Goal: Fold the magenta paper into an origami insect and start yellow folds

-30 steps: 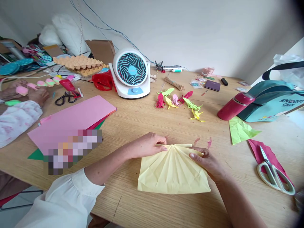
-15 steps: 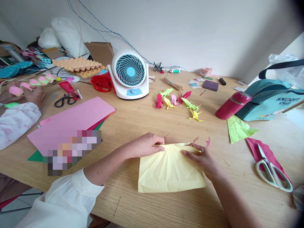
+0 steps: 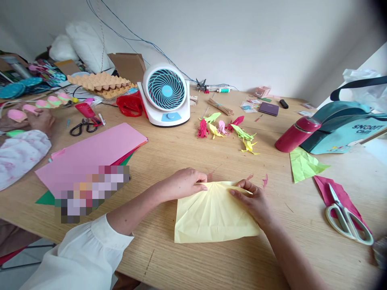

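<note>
A sheet of pale yellow paper (image 3: 216, 219) with creases fanning out from its top edge is held up over the wooden table. My left hand (image 3: 187, 183) pinches the upper left edge between thumb and fingers. At the upper right edge, my right hand (image 3: 252, 199) grips the same sheet, thumb in front and fingers behind. Beyond the paper lie several small folded paper figures, among them a yellow one (image 3: 249, 146) and a dark pink one (image 3: 202, 129). White-handled scissors (image 3: 344, 219) rest on a dark red paper piece (image 3: 325, 187) to the right.
A fan (image 3: 166, 94) stands at the back. Pink paper sheets (image 3: 102, 151) lie to the left, near a co-worker's hand (image 3: 44, 121). On the right are a red flask (image 3: 298, 134), a teal bag (image 3: 341, 129) and crumpled green paper (image 3: 305, 165). A bundle of thin sticks (image 3: 220, 106) lies behind.
Both hands, still holding the yellow paper, have shifted slightly left. The right hand has moved a little up along the sheet's edge. The other things on the table look unmoved.
</note>
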{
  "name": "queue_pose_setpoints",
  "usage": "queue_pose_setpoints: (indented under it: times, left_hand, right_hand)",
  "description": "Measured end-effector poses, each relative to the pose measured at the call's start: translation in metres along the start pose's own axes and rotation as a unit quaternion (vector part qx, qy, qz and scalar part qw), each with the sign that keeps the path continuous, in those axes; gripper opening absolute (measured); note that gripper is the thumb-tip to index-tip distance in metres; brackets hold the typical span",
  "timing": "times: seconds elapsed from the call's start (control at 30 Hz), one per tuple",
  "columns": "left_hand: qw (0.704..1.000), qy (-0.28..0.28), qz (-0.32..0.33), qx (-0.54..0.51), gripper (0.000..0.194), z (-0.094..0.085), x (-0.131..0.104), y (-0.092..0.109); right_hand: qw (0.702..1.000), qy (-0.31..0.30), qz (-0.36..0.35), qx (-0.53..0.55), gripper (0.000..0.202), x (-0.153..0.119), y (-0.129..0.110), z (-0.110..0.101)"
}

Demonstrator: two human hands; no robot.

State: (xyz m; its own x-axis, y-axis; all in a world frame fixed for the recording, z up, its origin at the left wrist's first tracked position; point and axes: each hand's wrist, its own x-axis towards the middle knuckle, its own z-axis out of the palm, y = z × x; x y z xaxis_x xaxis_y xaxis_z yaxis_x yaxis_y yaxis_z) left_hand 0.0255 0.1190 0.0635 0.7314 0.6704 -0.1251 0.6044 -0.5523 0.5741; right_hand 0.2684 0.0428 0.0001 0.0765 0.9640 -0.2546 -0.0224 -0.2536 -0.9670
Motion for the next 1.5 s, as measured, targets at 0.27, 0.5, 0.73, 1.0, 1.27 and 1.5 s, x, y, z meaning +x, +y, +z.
queue_pose_setpoints:
  times: [0.27, 0.5, 0.73, 1.0, 1.27, 1.5]
  left_hand:
    - [1.0, 0.011, -0.021, 0.007, 0.019, -0.003, 0.0, 0.001]
    - [0.999, 0.033, 0.009, -0.025, 0.016, -0.005, -0.002, 0.001]
    - [0.999, 0.015, 0.03, -0.023, 0.011, -0.01, -0.006, -0.003]
    - [0.993, 0.03, 0.013, 0.11, 0.014, 0.001, -0.01, 0.017]
    - [0.995, 0.065, -0.004, 0.074, 0.023, 0.007, -0.007, 0.026]
    - [0.996, 0.08, -0.012, 0.038, 0.023, 0.006, -0.004, 0.023]
  right_hand:
    - [0.997, 0.05, -0.057, -0.029, 0.058, 0.003, 0.003, 0.004]
    - [0.997, 0.033, 0.031, 0.068, 0.052, 0.0, 0.001, 0.008]
    - [0.996, 0.042, 0.032, 0.073, 0.044, -0.003, 0.003, 0.013]
    - [0.997, 0.048, -0.007, 0.055, 0.046, 0.0, 0.01, 0.014]
    - [0.996, 0.045, -0.014, 0.076, 0.039, -0.006, 0.009, 0.018]
    - [0.993, 0.042, -0.018, 0.11, 0.041, -0.01, 0.003, 0.025]
